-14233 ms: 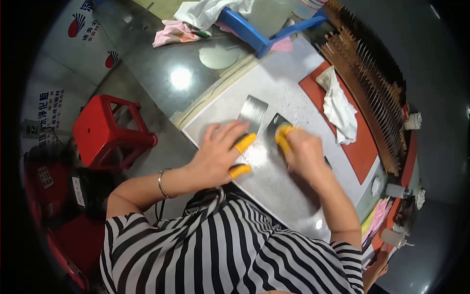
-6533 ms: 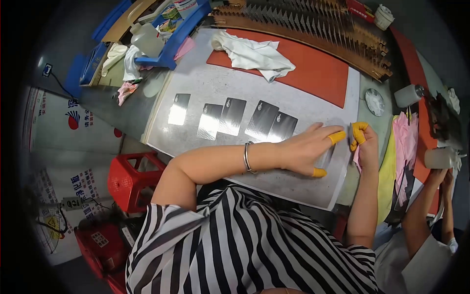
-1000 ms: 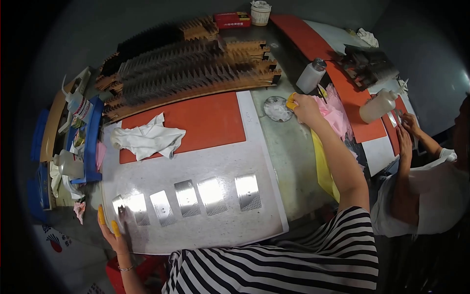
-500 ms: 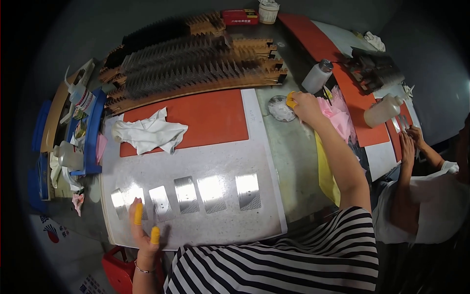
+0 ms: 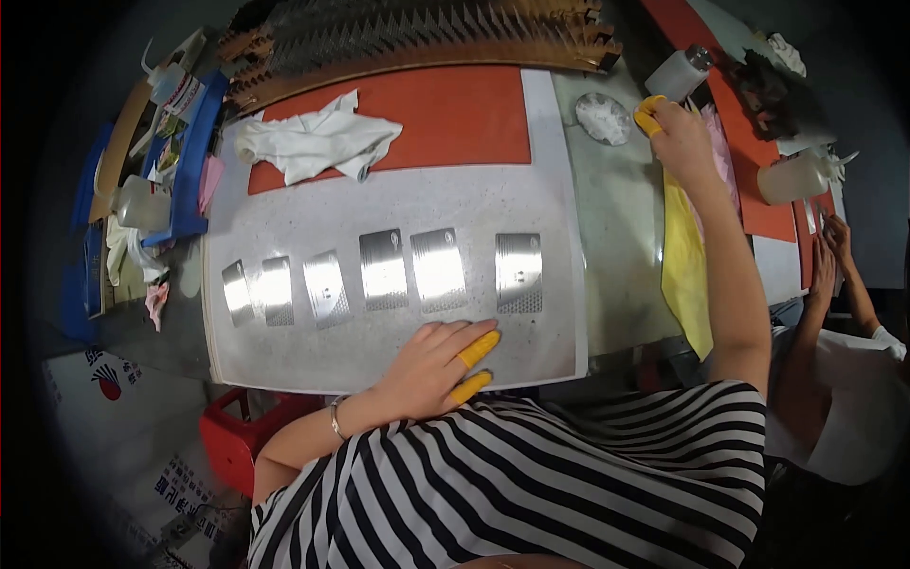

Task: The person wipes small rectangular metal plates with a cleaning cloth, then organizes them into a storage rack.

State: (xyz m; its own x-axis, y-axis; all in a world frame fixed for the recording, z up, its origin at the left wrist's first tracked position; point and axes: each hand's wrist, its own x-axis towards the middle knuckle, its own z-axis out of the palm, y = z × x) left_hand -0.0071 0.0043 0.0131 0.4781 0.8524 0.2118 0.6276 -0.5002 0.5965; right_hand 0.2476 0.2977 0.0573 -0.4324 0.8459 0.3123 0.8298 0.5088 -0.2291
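Observation:
My left hand [image 5: 441, 365] lies palm down near the front edge of the white board, fingers stretched out and holding nothing. Yellow finger covers sit on its thumb and index finger. Several shiny metal plates [image 5: 384, 270] stand in a row just beyond it; the rightmost plate [image 5: 518, 273] is nearest to its fingertips. Out to the right, my right hand [image 5: 675, 137] has its yellow-covered fingers drawn together beside a round shallow dish [image 5: 604, 119] with whitish contents. Whatever those fingers hold, if anything, is hidden.
A white cloth [image 5: 322, 137] lies on an orange mat [image 5: 464, 119]. Dark spiked racks [image 5: 427, 43] stand at the back. A blue tray [image 5: 194, 166] with bottles is at left. Beside my right arm are a bottle [image 5: 679, 74] and yellow cloth [image 5: 684, 266]. Another person's hands [image 5: 827, 261] work at far right.
My left hand has moved right from the plates at the left to the board's front edge. My right hand has come slightly away from the dish. The whole view has shifted.

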